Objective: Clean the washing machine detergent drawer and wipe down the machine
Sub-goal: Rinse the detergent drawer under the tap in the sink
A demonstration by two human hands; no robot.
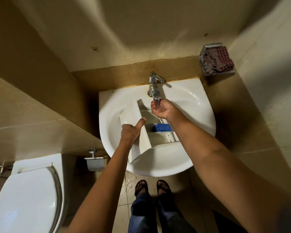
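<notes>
Sink: white.
Detergent drawer: white, with a blue insert.
Tap: bright chrome.
Cloth in the chrome holder: dark red and white check.
Ledge behind the sink: mottled ochre-brown.
Toilet: white.
Wall tiles: beige.
Sandals: black.
Trousers: dark blue.

Sink basin: detergent drawer lies slantwise across the middle — your free room is the bare bowl to its right and left. Tap overhangs the back, your right hand cupped just under the spout. Toilet crowds your left side; walls close in behind.
</notes>
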